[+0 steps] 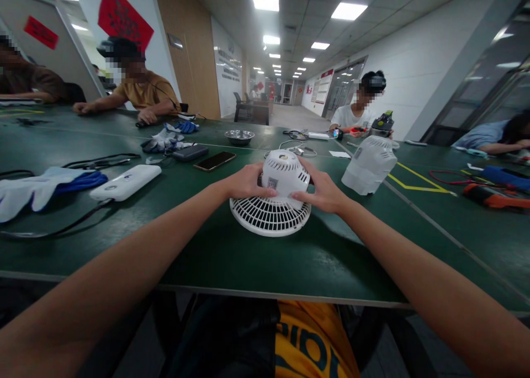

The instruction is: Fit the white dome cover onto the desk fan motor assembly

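A white plastic motor housing (282, 171) with slots and a printed code label is between my two hands, above a round white fan grille (271, 217) near the table's front edge. My left hand (250, 182) grips the housing's left side, its thumb across the front below the label. From the right, my right hand (322, 187) holds the same housing, thumb in front and fingers behind. The fingertips behind the housing are hidden. Whether the housing is joined to the grille cannot be made out.
On the green table (256, 267) lie a phone (215, 161), a white power bank (126, 182), gloves (37, 190), a metal bowl (239, 137), a white translucent container (369, 165) and an orange tool (497, 196). Several people sit around it.
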`<action>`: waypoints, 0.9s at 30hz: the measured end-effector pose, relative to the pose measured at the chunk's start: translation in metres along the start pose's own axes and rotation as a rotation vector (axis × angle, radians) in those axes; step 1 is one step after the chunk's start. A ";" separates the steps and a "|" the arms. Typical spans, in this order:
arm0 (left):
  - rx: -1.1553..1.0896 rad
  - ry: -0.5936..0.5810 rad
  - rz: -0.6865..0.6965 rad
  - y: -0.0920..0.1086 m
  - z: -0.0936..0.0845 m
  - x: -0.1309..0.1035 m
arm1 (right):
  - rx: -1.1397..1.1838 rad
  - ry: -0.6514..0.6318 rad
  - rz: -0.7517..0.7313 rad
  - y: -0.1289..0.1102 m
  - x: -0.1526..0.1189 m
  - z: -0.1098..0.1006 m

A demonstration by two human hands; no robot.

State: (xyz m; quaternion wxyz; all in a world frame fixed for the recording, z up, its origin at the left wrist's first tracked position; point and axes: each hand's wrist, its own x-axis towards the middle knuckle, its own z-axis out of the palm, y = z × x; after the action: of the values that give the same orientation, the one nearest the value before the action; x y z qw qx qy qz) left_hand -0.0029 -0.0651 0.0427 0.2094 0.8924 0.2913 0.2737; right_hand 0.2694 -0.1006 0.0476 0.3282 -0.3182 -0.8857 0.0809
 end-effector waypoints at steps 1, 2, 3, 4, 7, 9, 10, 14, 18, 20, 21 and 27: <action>0.001 -0.003 0.008 0.002 0.000 0.000 | 0.016 -0.001 0.006 -0.001 -0.001 0.000; 0.004 -0.005 0.014 0.004 0.000 0.000 | 0.028 -0.003 0.014 -0.001 -0.002 -0.001; 0.009 -0.004 0.017 0.005 0.000 0.000 | 0.034 -0.006 0.024 -0.002 -0.002 0.000; 0.018 -0.003 0.018 0.006 0.000 0.000 | 0.033 -0.011 0.034 -0.002 -0.003 0.000; 0.052 0.003 0.028 0.008 -0.001 0.000 | 0.001 -0.012 0.048 -0.001 -0.003 0.001; 0.077 0.008 0.042 0.006 -0.002 0.000 | -0.029 -0.001 0.035 0.000 -0.003 0.001; 0.097 0.016 0.043 0.006 -0.002 0.000 | -0.044 0.006 0.027 0.001 -0.002 0.001; 0.189 0.111 0.017 0.003 0.001 0.001 | -0.110 0.026 0.078 0.000 0.000 -0.002; 0.093 0.110 0.054 0.005 0.009 0.001 | -0.077 0.035 0.118 -0.009 0.000 -0.004; 0.034 0.085 0.084 0.008 0.012 0.000 | -0.009 0.007 0.099 -0.013 -0.002 -0.005; 0.016 0.087 0.096 0.010 0.012 0.000 | 0.018 -0.014 0.089 -0.014 -0.002 -0.006; 0.019 0.107 0.169 0.017 0.010 0.000 | 0.065 -0.095 0.052 -0.014 -0.003 -0.010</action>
State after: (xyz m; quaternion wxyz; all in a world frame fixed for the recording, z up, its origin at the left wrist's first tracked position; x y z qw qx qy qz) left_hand 0.0102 -0.0796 0.0443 0.1612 0.8998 0.2283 0.3350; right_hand 0.2704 -0.1138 0.0588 0.2936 -0.3260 -0.8887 0.1332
